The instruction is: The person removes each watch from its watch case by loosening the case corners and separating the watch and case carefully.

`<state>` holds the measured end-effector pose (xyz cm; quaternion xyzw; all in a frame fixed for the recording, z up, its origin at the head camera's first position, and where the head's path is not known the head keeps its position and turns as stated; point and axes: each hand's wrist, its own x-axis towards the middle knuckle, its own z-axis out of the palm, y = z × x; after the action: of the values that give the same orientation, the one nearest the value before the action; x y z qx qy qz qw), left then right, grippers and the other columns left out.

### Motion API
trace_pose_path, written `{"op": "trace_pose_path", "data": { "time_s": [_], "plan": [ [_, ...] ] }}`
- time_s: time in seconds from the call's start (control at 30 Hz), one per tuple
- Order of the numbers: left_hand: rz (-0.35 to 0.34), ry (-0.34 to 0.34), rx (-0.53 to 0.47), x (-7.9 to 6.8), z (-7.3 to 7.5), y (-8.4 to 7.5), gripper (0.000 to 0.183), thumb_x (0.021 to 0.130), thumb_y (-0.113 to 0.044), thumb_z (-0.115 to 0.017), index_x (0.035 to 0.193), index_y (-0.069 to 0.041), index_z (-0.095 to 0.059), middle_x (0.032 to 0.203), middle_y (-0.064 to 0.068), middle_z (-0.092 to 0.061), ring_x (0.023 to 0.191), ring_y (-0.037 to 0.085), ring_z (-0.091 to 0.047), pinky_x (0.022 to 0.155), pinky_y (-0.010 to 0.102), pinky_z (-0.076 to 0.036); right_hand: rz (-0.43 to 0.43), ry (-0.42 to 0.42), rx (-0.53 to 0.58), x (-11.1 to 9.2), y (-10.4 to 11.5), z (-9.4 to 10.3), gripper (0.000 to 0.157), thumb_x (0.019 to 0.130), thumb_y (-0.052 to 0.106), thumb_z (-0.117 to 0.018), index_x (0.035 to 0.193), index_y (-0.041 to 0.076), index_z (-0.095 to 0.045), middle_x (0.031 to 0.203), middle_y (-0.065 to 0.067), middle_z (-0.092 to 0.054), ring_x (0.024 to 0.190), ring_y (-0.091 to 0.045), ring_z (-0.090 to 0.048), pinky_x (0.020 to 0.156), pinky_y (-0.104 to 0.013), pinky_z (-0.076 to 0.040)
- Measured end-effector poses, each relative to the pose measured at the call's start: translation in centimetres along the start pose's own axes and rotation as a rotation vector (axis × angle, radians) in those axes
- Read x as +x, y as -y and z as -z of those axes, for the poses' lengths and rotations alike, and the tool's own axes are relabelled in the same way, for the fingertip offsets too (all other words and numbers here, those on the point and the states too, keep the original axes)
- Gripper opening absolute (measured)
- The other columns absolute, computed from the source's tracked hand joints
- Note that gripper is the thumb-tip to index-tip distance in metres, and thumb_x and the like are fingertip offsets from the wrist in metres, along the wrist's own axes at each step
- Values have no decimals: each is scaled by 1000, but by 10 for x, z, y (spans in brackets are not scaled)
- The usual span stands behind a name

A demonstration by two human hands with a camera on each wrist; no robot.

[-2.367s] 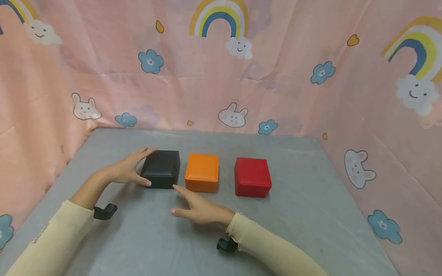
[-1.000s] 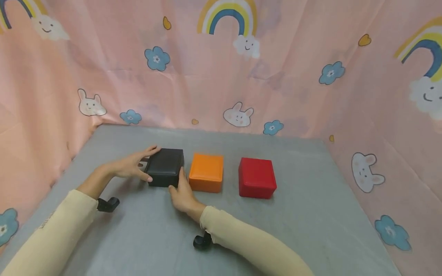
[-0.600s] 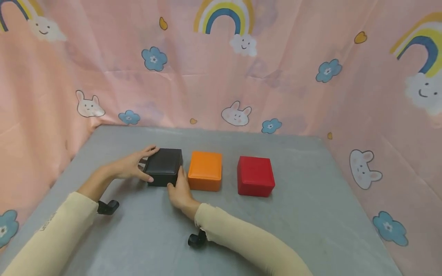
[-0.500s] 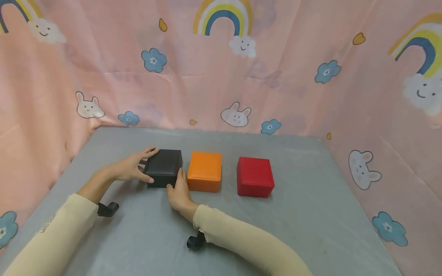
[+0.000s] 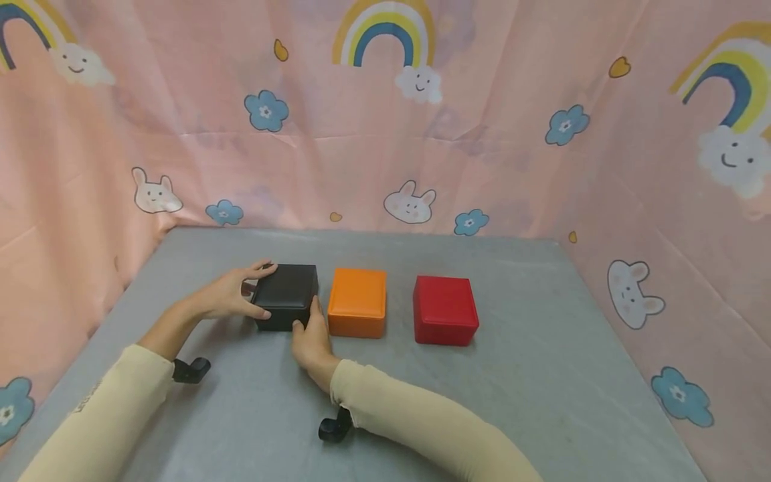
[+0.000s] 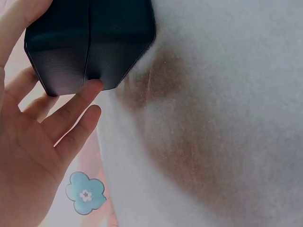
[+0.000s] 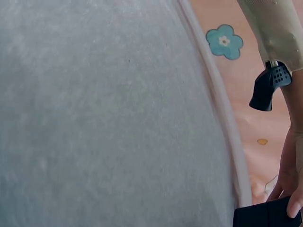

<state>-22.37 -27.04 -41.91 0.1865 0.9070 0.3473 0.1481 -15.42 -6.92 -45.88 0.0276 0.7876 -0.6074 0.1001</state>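
Observation:
A black box (image 5: pixel 286 288) with a leather-like surface sits on the grey table, leftmost in a row of three. My left hand (image 5: pixel 225 292) grips its left side in the head view, thumb at the front and fingers reaching the back corner. The left wrist view shows the fingers of this left hand (image 6: pixel 42 127) spread along the box's side. My right hand (image 5: pixel 313 341) holds the opposite side, thumb at the front right corner and fingers in the gap beside an orange box (image 5: pixel 357 294). The right wrist view catches the left hand at the black box (image 7: pixel 265 215).
Farther right stands a red box (image 5: pixel 444 308) of similar size, apart from the orange one. The grey table (image 5: pixel 530 402) is enclosed by a pink curtain (image 5: pixel 482 134) printed with rainbows, flowers and rabbits. A black wrist camera (image 5: pixel 191 370) sticks out below the left sleeve.
My right hand has moved left and forward, from in front of the orange box to the black box's right side. The left hand has come closer around the left side. The boxes look unmoved.

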Motion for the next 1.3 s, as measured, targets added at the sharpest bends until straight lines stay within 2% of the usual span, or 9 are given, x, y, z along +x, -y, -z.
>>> {"op": "trace_pose_path", "data": {
  "time_s": [0.23,0.37,0.47,0.6,0.9,1.03,1.2,1.3],
  "plan": [
    [-5,15,-41,-5,-9,7,100,77,-28,-87,157,-4,-32,167,27,-17,123,46,-62,94,42,-54,-40,-10,30,-9,-8,-4,62,105,7,-48,159,-2,-20,168,-19,-21,157,-34,-18,127,-52,-19],
    [-26,4,-60,-7,-9,9,95,79,-27,-86,156,-3,-36,166,28,-18,126,49,-59,99,49,-54,-42,-16,67,-12,-8,-5,61,105,8,-49,159,-3,-22,167,-20,-22,157,-34,-18,126,-53,-19],
    [-43,-13,-64,-9,-8,11,90,80,-27,-85,154,-3,-40,166,28,-19,129,51,-56,104,56,-50,-37,-18,74,-12,-6,-4,60,105,8,-50,157,-5,-25,166,-20,-25,156,-33,-20,126,-52,-20],
    [-54,-25,-65,-9,-6,11,87,81,-27,-85,153,-5,-42,166,27,-20,125,50,-59,104,56,-50,-43,-17,49,-10,-3,-3,59,105,9,-51,156,-6,-26,166,-19,-27,156,-32,-22,126,-51,-22],
    [-41,-68,-118,4,2,8,79,83,-26,-81,153,-10,-46,166,22,-25,123,45,-61,97,41,-54,2,-29,-21,1,3,1,57,106,6,-48,157,-5,-26,165,-18,-28,155,-30,-24,125,-49,-24],
    [-29,-72,-125,6,2,11,78,84,-26,-79,153,-11,-45,167,20,-25,128,46,-57,102,49,-51,9,-34,-32,2,2,1,58,106,8,-48,158,-2,-26,166,-16,-28,155,-29,-25,126,-48,-23],
    [-28,-77,-145,7,3,14,75,86,-25,-77,153,-12,-45,166,19,-26,142,48,-40,112,61,-40,32,-42,-38,1,0,0,61,106,7,-48,161,7,-22,167,-11,-26,156,-26,-25,126,-48,-23],
    [-21,-71,-162,8,5,14,74,87,-25,-76,153,-12,-45,166,20,-26,144,49,-36,113,63,-37,51,-45,-44,1,0,-1,60,105,6,-48,160,5,-23,166,-13,-28,155,-27,-26,126,-48,-24]
  ]
}}
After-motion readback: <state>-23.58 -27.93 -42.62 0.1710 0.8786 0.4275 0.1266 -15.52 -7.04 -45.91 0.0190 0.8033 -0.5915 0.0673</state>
